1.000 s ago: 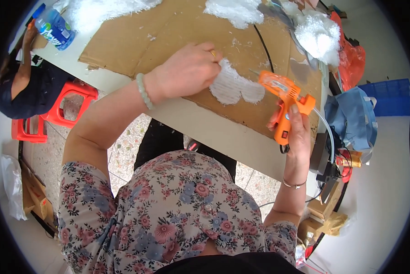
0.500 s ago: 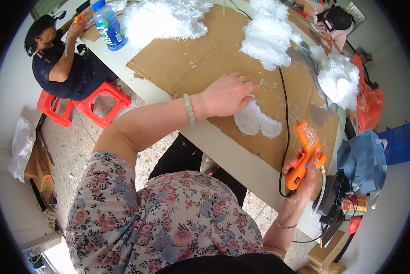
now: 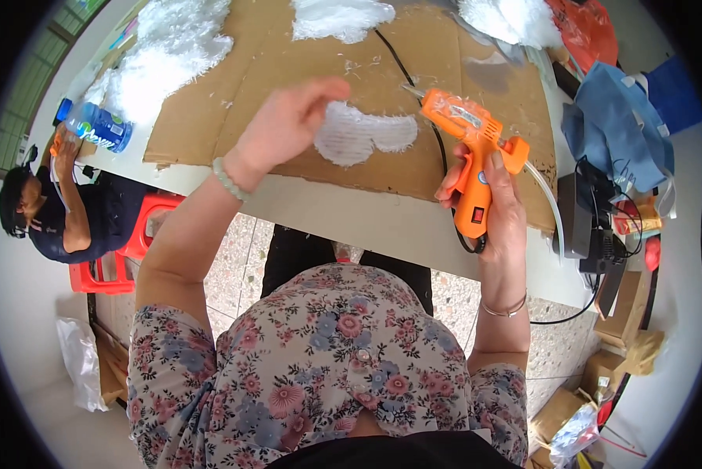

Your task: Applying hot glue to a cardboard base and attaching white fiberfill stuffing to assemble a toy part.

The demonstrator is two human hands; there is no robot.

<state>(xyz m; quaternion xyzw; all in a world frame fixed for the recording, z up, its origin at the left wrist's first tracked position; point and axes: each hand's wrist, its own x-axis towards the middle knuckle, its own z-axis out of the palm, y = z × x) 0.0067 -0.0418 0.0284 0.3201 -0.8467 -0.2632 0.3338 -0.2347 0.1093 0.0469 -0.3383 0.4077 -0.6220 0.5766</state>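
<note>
My right hand is wrapped round the handle of an orange hot glue gun, its fingers by the trigger. The gun's metal nozzle points up and left over the cardboard, and a pale glue stick trails from its back end. A white, ribbed, fluffy piece with two lobes lies flat on the cardboard. Just left of it and above the surface, my left hand has its forefinger stretched out and its thumb apart. Nothing shows between those fingers, though they are slightly blurred.
White fluffy heaps lie along the far side, near a blue-labelled bottle. A black cord crosses the cardboard. At right are a blue bag and black power adapters. A co-worker sits at far left, hand raised.
The view has turned and shifted. My left hand has drawn back leftward from the white piece. The glue gun has tilted left, its nozzle now nearer the piece, still in my right hand.
</note>
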